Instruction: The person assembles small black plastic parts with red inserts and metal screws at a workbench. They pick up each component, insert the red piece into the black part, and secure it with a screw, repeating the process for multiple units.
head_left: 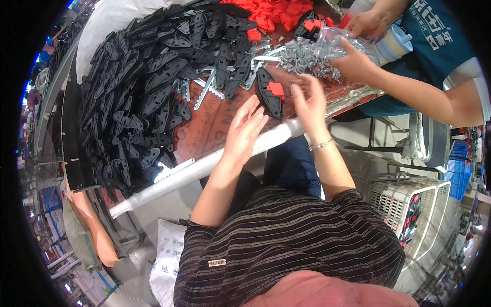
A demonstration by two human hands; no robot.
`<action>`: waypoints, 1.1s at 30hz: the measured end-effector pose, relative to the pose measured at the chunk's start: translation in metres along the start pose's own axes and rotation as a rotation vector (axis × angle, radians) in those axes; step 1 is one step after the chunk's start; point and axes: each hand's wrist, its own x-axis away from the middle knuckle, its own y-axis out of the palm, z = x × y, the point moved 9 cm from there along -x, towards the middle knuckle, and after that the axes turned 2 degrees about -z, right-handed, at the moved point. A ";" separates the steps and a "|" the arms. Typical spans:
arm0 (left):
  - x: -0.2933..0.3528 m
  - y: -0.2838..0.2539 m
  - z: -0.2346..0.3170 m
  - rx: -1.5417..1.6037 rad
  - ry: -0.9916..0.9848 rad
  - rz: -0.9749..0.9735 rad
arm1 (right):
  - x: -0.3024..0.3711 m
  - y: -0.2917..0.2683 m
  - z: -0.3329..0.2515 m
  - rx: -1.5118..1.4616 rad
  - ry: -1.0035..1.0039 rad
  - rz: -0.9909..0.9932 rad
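Note:
A long black plastic handle-shaped part (268,97) lies on the reddish-brown table between my two hands, with a red plastic piece (276,90) across it. My left hand (246,130) hovers by the table's near edge, palm turned inward, fingers stretched and holding nothing. Just right of the black part is my right hand (310,102), slightly blurred, its thumb and forefinger drawn together; whatever sits between them is too small to make out. Behind the part lie toothed metal strips (206,89) and a heap of small metal springs (304,55).
A big pile of black plastic parts (148,66) covers the table's left side; red pieces (271,11) are heaped at the back. On the right, a co-worker's hands (355,59) handle a clear plastic bag (331,45) beside a pale blue cup (395,42). A white crate (391,204) stands lower right.

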 end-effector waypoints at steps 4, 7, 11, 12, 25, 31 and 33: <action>0.008 -0.007 0.012 -0.029 0.071 0.015 | -0.026 -0.006 0.004 0.374 -0.023 -0.072; 0.015 -0.006 0.020 -0.077 0.107 0.021 | -0.031 0.018 0.007 0.591 -0.090 -0.280; 0.023 -0.007 0.020 -0.141 0.119 -0.001 | -0.031 0.027 0.013 0.594 -0.133 -0.265; 0.025 -0.009 0.020 -0.154 0.124 0.005 | -0.031 0.026 0.013 0.575 -0.124 -0.233; 0.024 0.004 0.021 -0.220 0.233 -0.009 | 0.002 0.022 -0.033 -0.563 0.213 -0.128; 0.032 -0.010 0.041 -0.356 0.416 0.093 | 0.047 0.075 -0.059 -0.519 0.095 -0.364; 0.038 -0.020 0.048 -0.480 0.419 0.136 | 0.056 0.089 -0.052 -0.647 0.257 -0.381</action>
